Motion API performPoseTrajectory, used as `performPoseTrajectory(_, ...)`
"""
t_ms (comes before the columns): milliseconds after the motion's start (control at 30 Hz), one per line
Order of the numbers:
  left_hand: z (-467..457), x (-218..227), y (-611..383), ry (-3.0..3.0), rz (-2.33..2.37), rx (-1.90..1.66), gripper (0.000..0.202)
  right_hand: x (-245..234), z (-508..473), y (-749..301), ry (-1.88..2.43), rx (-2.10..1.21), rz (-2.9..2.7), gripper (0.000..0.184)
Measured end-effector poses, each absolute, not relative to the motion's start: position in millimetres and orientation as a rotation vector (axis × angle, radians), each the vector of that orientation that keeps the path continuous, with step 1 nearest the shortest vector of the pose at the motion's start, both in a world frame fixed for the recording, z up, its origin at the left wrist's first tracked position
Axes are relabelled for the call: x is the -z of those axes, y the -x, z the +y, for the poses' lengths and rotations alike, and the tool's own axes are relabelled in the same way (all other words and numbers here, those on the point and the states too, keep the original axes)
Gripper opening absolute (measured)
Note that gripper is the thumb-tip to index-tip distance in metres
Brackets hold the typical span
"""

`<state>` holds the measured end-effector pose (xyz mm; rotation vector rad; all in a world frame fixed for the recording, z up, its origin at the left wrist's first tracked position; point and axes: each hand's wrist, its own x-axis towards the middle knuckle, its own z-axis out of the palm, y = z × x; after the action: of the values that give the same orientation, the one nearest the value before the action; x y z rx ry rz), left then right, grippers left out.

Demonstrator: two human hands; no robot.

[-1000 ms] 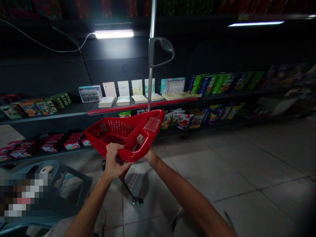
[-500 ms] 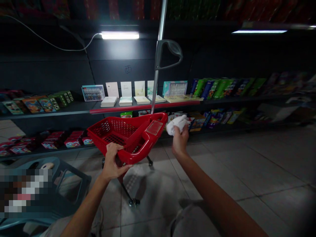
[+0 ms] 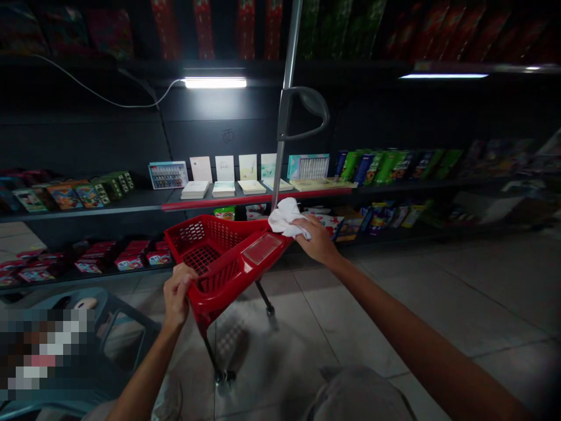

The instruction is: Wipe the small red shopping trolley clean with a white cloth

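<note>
A red plastic shopping cart (image 3: 223, 298) on black legs with casters stands before me, its basket turned to the left. My left hand (image 3: 177, 292) is closed around the near left end of its rim. In my right hand (image 3: 316, 240) is a bunched white cloth (image 3: 286, 217), pressed on the far right corner of the cart's handle, beside the clear label panel (image 3: 263, 249). A metal pole (image 3: 290, 55) with a grey loop grip (image 3: 326, 114) rises behind that corner; the cloth hides where it meets the cart.
Behind the cart, dark shelves carry white booklets (image 3: 225, 169), green snack bags (image 3: 388, 166) and red boxes (image 3: 131, 255). A lit tube lamp (image 3: 214, 83) trails a white cable. At the left sits a blue-grey plastic stool (image 3: 103, 298), partly pixelated. Grey tiles (image 3: 394, 292) form the floor.
My right hand has brought the cloth left onto the cart's corner. My left hand has shifted left along the rim, and the cart has turned slightly. The view has tilted upward.
</note>
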<state>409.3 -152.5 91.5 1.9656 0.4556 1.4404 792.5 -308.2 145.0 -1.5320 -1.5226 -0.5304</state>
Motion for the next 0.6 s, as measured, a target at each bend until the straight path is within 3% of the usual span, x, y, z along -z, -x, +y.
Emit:
performPoseTrajectory(167, -139.2, -96.0, -392.1, -1.915, 0.436, -1.446, 0.044, -188.9, -281.8, -816.6, 1.320, 0.492, -0.961, 0.035)
performPoseTrajectory(367, -108.8, -94.6, -374.5, -1.953, 0.309, -1.396, 0.044, -268.1, -224.6, -804.4, 1.106, 0.349, -1.145, 0.042)
performPoseTrajectory(467, -93.4, -92.9, -366.6, -2.002, 0.236, -1.382, 0.044, -268.3, -212.1, -788.1, 1.138, 0.357, -1.130, 0.050)
performPoseTrajectory(600, -80.1, -90.0, -359.1, -2.020, 0.311, -1.391, 0.046, -229.0, -218.6, -771.3, 1.198, 0.303, -1.017, 0.052)
